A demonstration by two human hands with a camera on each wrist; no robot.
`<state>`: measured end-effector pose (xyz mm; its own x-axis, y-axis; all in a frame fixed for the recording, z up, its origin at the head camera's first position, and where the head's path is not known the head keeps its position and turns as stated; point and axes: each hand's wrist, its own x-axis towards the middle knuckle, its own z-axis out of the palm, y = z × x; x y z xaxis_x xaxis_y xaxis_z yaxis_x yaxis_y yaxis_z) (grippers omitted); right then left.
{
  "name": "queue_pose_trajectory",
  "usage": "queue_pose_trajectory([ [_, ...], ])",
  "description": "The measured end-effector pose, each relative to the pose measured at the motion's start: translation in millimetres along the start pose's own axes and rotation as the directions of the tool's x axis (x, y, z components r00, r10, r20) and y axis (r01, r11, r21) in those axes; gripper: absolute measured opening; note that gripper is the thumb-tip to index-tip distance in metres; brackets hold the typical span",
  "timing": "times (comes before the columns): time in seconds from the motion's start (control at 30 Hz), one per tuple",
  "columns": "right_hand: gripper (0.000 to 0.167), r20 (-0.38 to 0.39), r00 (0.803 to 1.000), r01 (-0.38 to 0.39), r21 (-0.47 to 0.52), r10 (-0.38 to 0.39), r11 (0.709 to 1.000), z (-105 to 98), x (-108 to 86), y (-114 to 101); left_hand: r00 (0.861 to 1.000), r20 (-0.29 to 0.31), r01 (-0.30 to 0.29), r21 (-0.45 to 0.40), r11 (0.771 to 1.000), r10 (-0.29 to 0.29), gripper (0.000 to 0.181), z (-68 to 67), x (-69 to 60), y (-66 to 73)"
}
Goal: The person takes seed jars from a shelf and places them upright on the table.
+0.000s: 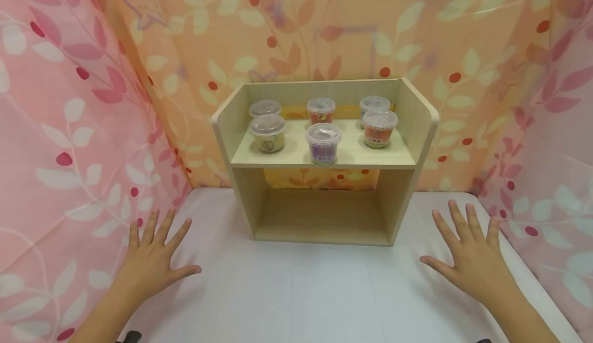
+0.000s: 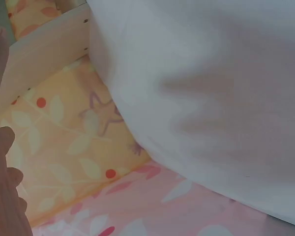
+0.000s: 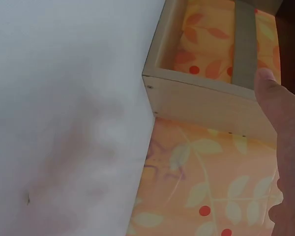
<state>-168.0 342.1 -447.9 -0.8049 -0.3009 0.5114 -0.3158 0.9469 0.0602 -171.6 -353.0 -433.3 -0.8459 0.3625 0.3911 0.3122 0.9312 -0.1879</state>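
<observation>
My left hand (image 1: 150,263) is spread wide over the left side of the white table, fingers straight and nothing held. Likewise my right hand (image 1: 477,260) has its fingers fanned out on the right side, holding nothing. Between them, further back, stands a pale wooden shelf (image 1: 319,217). On its upper board sit several lidded plastic tubs in two rows. In front are a cream tub (image 1: 267,136), a purple-labelled tub (image 1: 323,146) and a red-orange tub (image 1: 380,131). Behind them are a clear-lidded tub (image 1: 265,107), a red tub (image 1: 320,111) and a bluish tub (image 1: 373,104).
A white cloth covers the table (image 1: 287,291). Orange leaf-patterned fabric (image 1: 185,101) hangs behind the shelf, with pink patterned fabric (image 1: 55,126) along the left and more pink fabric (image 1: 556,178) on the right. The shelf's side panel (image 3: 206,103) appears in the right wrist view.
</observation>
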Motion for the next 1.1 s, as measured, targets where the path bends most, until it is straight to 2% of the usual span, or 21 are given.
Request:
queue_pose_trajectory([
  [0.17,0.113,-0.009,0.999,-0.039,0.023,0.040,0.999,4,3.4,-3,1.000,-0.023,0.000,-0.008,1.000,0.000,0.110,-3.3,4.9,1.5],
  [0.33,0.112,-0.019,0.995,-0.091,0.131,0.095,0.987,12,6.4,-8,0.999,-0.042,0.019,-0.037,0.999,-0.021,0.112,-10.5,10.1,4.8],
  [0.47,0.108,-0.025,0.989,-0.135,0.257,0.146,0.957,19,10.8,-13,0.997,-0.074,0.030,-0.089,0.996,-0.036,0.114,-16.5,13.9,9.1],
  [0.63,0.106,-0.010,0.980,-0.179,0.393,0.199,0.902,29,15.6,-18,0.987,-0.151,0.022,-0.187,0.982,-0.051,0.113,-24.3,23.2,16.3],
  [0.77,0.106,0.031,0.971,-0.222,0.485,0.237,0.846,34,19.8,-25,0.968,-0.244,-0.015,-0.280,0.960,-0.056,0.109,-33.3,34.1,24.3],
  [0.93,0.105,0.084,0.950,-0.294,0.559,0.300,0.775,40,26.6,-33,0.931,-0.361,-0.084,-0.352,0.932,-0.052,0.107,-47.0,51.9,35.5],
  [1.03,0.104,0.077,0.941,-0.307,0.604,0.329,0.735,45,30.0,-36,0.911,-0.408,-0.101,-0.374,0.922,-0.066,0.102,-56.0,60.2,42.5],
  [1.1,0.104,0.092,0.934,-0.320,0.646,0.345,0.693,48,31.9,-38,0.905,-0.418,-0.101,-0.397,0.912,-0.081,0.097,-62.8,65.6,47.6],
])
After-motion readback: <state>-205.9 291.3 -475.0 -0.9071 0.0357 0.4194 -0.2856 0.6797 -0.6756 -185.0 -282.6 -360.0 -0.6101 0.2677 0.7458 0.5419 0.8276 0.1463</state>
